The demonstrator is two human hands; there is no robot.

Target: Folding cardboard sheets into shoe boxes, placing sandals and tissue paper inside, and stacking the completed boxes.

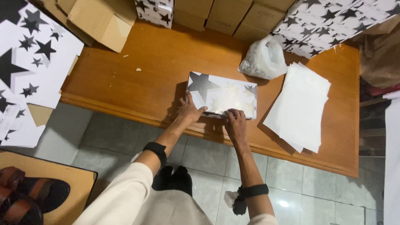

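Risk first: star-print box (222,100) sits near the front edge of the bench (125,79), long side parallel to it. Both hands press on its near side. If either hand pushes harder than the other, I'd expect the box to skew or slide on the smooth wood; a pull toward the body could tip it off the edge onto the tile floor (291,175). The wrap looks glossy, with glare on top, so the fingers could slip and leave a crooked crease.

Left hand (189,111): fingers spread flat, thumb out, pressing the box's near-left corner. Not gripping, just holding down.

Right hand (236,124): fingers curled at the near edge of the box, tips on the paper. Cannot tell whether they pinch a flap or only press.

Both wrists carry black bands.

Surroundings, left to right: flat star-print sheets (37,54) stacked at far left, overhanging the bench end; sandals (29,196) on a low board bottom left; brown cardboard cartons (104,21) along the back; a crumpled clear plastic bag (263,58) behind the box; a stack of plain white sheets (300,104) just right of the box, its near corner close to the bench edge, could get swept off by an elbow; more star-print boxes (333,21) back right.

Bench is orange-brown wood. Floor is grey tile.
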